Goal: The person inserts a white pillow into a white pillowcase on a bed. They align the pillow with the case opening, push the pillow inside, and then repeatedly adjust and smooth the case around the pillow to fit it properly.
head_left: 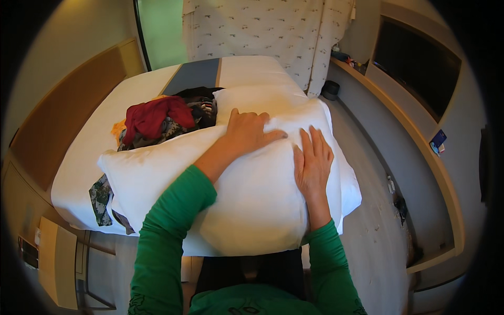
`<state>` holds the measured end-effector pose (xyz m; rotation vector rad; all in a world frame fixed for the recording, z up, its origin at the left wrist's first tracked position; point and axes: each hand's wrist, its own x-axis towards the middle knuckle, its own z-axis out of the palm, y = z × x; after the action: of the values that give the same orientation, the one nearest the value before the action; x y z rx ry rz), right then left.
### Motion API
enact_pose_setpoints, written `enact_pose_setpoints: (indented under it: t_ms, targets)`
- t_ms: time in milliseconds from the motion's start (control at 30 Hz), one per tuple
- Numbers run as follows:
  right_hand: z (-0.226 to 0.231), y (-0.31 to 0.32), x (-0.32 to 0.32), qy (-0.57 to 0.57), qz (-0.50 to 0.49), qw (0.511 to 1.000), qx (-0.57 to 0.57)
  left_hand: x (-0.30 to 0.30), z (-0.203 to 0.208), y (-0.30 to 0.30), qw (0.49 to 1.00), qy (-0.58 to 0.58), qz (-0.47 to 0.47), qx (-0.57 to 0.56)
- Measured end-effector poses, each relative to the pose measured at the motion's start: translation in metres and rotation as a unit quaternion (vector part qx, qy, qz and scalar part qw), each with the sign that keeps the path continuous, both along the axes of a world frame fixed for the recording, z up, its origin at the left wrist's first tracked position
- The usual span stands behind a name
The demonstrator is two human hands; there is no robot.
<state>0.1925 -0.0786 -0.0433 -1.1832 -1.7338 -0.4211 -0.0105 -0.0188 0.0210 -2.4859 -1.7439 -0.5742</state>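
Note:
A plump white pillow [252, 205] lies along the near edge of the bed, right in front of me. My left hand [245, 132] rests over its far side, fingers partly bent and the thumb stretched to the right. My right hand [313, 167] lies on the pillow's right part with its fingers spread. Neither hand appears to grip the cloth. Just past my left hand is a second white pillow [268, 100]. To the left of it sits a heap of clothes, with a dark red garment [157, 116] on top.
A camouflage garment [100, 198] hangs out by the pillow's left end. The bed [79, 173] carries a blue-grey band [195, 75]. On the right runs a curved shelf [420, 142] below a dark television [417, 65]. A patterned curtain [257, 31] hangs behind.

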Motion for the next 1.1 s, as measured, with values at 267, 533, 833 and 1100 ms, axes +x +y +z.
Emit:
enact_pose_setpoints:
  t_ms: [267,533,833,1100]
  targets:
    - [-0.114,-0.012,0.049,0.111,-0.105,0.984,-0.095,-0.046,0.0,0.027,0.983,-0.023,-0.003,-0.181]
    - [-0.166,-0.044,0.116,0.132,-0.138,0.964,-0.183,-0.089,0.023,-0.007,0.981,-0.047,-0.049,-0.182]
    - [-0.162,-0.191,0.071,0.291,-0.087,0.941,-0.152,-0.185,0.017,-0.089,0.968,-0.179,0.0,-0.173]
    - [-0.163,-0.227,-0.013,0.597,0.304,0.384,-0.635,-0.153,0.013,-0.155,0.956,-0.284,-0.063,-0.033]
